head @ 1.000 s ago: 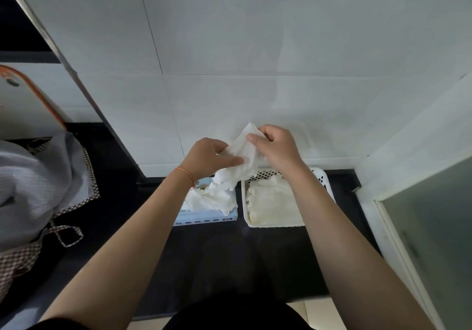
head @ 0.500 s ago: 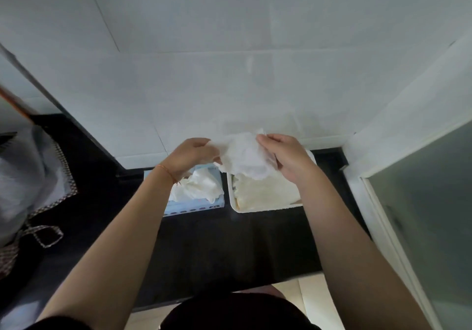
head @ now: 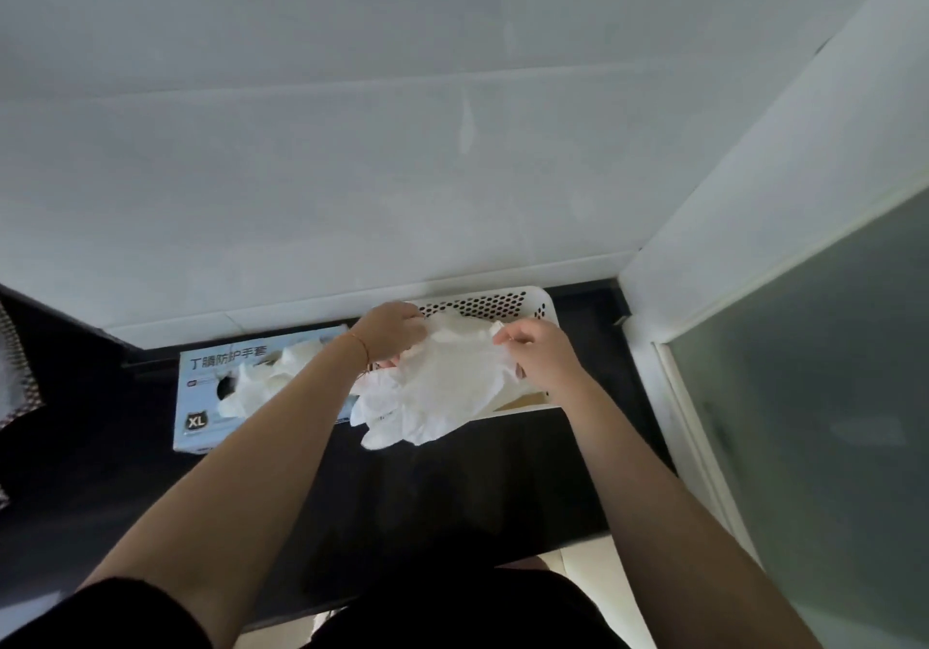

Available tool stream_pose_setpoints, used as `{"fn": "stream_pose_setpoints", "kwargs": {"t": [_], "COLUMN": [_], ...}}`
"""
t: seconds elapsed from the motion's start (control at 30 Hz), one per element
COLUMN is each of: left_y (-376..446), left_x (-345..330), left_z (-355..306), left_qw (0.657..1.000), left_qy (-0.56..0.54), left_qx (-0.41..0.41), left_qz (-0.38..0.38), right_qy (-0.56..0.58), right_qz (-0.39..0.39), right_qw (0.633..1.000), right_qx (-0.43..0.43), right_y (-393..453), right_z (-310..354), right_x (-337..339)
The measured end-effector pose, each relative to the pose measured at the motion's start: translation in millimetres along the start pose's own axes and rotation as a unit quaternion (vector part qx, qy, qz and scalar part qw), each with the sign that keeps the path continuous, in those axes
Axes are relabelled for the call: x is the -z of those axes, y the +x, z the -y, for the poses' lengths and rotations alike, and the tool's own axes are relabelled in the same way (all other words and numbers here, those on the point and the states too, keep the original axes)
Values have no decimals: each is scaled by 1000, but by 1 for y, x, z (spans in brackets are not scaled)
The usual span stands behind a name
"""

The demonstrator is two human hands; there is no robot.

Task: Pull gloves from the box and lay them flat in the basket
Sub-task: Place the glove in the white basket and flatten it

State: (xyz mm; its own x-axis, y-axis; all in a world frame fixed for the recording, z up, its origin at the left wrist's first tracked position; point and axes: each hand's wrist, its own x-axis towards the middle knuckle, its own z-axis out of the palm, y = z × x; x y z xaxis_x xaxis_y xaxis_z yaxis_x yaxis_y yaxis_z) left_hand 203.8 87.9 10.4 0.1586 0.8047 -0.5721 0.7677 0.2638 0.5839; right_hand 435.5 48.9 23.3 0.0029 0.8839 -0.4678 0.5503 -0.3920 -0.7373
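A white glove (head: 442, 387) is spread out above the white perforated basket (head: 502, 302), its fingers hanging over the basket's front edge toward me. My left hand (head: 389, 330) pinches the glove's cuff at the left. My right hand (head: 535, 354) grips the cuff at the right. The light blue glove box (head: 201, 397), marked XL, lies left of the basket with more white gloves (head: 261, 382) bulging out of its opening. The held glove hides most of the basket's inside.
Box and basket sit on a dark counter (head: 452, 487) against a white tiled wall (head: 452, 170). A frosted glass panel with a white frame (head: 804, 397) stands close on the right. A checked cloth (head: 12, 372) shows at the far left edge.
Both hands have carried the glove right and down, from above the box to over the basket, and spread it wider. The camera view has tilted and shifted right.
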Motion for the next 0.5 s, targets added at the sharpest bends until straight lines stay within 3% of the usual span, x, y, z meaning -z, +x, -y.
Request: {"fn": "stream_pose_setpoints", "kwargs": {"t": [0.17, 0.3, 0.5], "left_y": [22, 28, 11], "left_x": [-22, -40, -69], "left_z": [-13, -23, -26], "left_qw": [986, 972, 931], "left_qy": [135, 160, 176], "left_qx": [-18, -7, -75], "left_qz": [-93, -171, -312], "right_qy": [-44, -123, -194], "right_qz": [-33, -20, 7], "right_qw": [998, 992, 980], "right_qx": [22, 24, 45], "right_y": [19, 27, 36], "right_z": [-20, -32, -37], "right_x": [17, 23, 23]}}
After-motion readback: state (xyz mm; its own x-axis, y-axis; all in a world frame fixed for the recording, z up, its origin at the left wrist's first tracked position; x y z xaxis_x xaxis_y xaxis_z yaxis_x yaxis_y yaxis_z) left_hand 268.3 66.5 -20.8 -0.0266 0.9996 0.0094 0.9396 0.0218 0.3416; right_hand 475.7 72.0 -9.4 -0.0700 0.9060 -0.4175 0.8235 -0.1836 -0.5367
